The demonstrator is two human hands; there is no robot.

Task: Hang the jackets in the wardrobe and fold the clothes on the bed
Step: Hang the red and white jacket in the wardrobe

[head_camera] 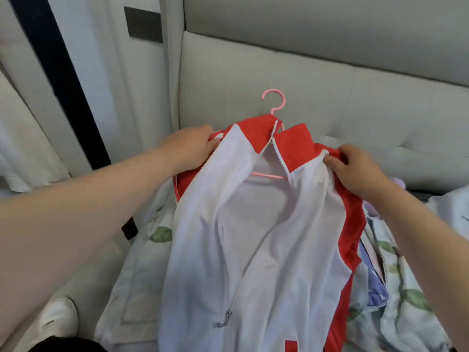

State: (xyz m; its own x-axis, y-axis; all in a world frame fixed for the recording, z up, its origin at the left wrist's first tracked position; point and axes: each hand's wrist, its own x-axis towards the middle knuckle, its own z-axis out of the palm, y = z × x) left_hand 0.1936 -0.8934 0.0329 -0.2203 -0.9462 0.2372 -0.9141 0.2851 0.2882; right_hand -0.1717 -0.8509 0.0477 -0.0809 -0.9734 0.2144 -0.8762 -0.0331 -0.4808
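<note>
The person is holding a red and white jacket (253,237) over the near left part of the bed (132,275), its lower half lying on the flowered bedcover. A pink hanger (275,102) is sitting inside the jacket, its hook sticking up past the red collar toward the padded headboard (330,97) at the far side. The left hand (190,146) is gripping the jacket's left shoulder, fingers curled around the cloth and the hanger's end. The right hand (355,171) is pinching the right shoulder seam between thumb and curled fingers. The jacket's front is hanging open at the top, with the zip pull (224,320) lying low near the hem. Pale blue clothes (378,288) are lying crumpled just right of the jacket. A white shoe (57,318) is showing at the near left.
</note>
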